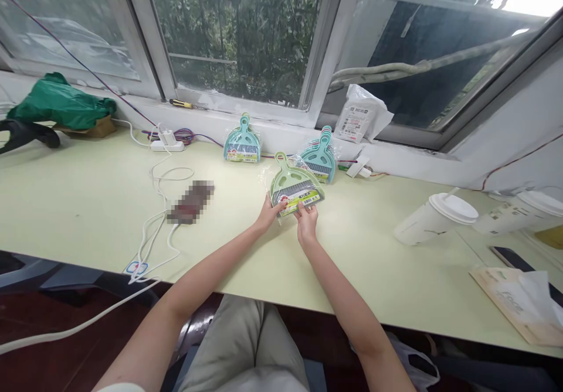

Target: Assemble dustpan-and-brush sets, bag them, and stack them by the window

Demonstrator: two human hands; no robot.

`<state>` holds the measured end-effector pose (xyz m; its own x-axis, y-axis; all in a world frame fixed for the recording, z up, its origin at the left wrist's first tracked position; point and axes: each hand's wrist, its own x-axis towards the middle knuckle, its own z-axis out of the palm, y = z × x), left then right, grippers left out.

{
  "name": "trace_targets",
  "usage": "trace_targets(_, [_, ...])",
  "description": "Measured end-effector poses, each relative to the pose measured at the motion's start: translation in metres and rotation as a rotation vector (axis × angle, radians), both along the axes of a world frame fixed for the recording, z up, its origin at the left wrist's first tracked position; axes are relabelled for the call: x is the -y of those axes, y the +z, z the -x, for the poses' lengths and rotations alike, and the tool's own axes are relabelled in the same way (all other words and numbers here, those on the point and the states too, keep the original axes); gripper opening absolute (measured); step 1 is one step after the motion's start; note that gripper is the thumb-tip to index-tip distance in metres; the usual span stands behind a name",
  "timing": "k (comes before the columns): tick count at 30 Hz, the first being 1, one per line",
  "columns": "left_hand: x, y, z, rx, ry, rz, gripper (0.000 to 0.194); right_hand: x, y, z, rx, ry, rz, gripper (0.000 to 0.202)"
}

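Note:
A green dustpan and brush set [294,181] in clear plastic wrap is held between my hands, its handle pointing up and away from me. My left hand [268,211] grips its lower left corner, thumb on the printed label. My right hand [307,221] pinches the lower edge near the middle. Just behind it, to the right, several blue-green dustpan sets [319,157] lean in a stack against the wall. Another blue-green dustpan set [242,143] leans there farther left.
White cables [153,228] and a blurred-out object [191,203] lie left, near a power strip [167,145]. Paper cups [433,219], a tissue pack [519,304] and a dark phone [512,258] are right. A screwdriver [181,104] and a white package [358,116] rest on the sill.

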<state>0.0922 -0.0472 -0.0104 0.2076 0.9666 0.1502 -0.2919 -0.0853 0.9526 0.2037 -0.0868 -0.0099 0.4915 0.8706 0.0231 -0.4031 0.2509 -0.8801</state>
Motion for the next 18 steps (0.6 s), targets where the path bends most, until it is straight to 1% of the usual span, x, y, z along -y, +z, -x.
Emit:
trace_targets(2, [0.001,0.000,0.001,-0.004,0.008,0.013,0.058,0.000,0.000,0.001,-0.012,0.019,0.008,0.045])
trace_targets(3, [0.002,0.000,0.001,0.002,-0.015,0.018,0.060,0.001,0.000,0.001,-0.019,0.013,0.012,0.045])
trace_targets(8, [0.009,-0.002,-0.004,0.055,-0.208,0.077,0.070,-0.002,-0.003,-0.008,-0.053,-0.060,0.044,0.042])
trace_targets(11, [0.008,-0.002,-0.006,0.096,-0.294,0.134,0.067,-0.006,-0.007,-0.013,-0.030,-0.064,0.080,0.042])
trace_targets(13, [0.003,-0.002,-0.004,0.176,-0.290,0.162,0.059,-0.007,-0.008,-0.012,-0.023,-0.044,0.090,0.042])
trace_targets(15, [-0.002,-0.002,-0.001,0.226,-0.221,0.190,0.053,-0.007,-0.008,-0.009,-0.030,0.001,0.077,0.041])
trace_targets(17, [-0.005,-0.002,0.003,0.197,-0.149,0.201,0.055,-0.005,-0.005,-0.005,-0.041,0.048,0.050,0.039])
trace_targets(18, [-0.005,-0.002,0.005,0.169,-0.134,0.193,0.057,-0.003,-0.004,-0.003,-0.049,0.065,0.038,0.038])
